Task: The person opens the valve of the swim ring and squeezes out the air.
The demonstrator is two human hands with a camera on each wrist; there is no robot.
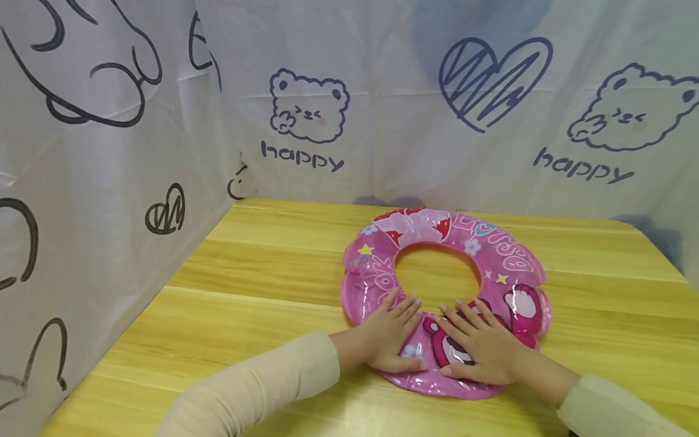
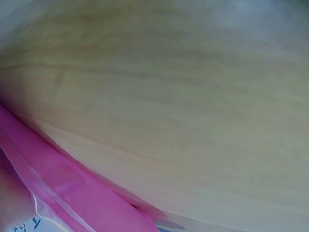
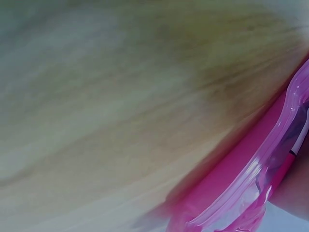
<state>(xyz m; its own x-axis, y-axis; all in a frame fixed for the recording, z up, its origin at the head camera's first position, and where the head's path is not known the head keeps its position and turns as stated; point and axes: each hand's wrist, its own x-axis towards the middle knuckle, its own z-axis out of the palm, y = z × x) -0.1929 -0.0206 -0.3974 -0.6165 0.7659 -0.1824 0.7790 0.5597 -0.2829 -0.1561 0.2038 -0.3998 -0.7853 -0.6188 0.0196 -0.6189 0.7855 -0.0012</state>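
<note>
A pink inflatable swim ring, printed with a bear, stars, flowers and lettering, lies flat on the wooden table. On its near left part rests my left hand, palm down with the fingers extended. My right hand lies palm down on the near right part, over the bear print, its fingers spread. The two thumbs point toward each other with a small gap between. Each wrist view catches only a slice of the pink ring beside the blurred tabletop; the ring's edge looks puffed up there.
The yellow wood-grain table extends around the ring on all sides. A white cloth with bear, heart and "happy" drawings hangs behind it. Another printed cloth runs along the table's left edge.
</note>
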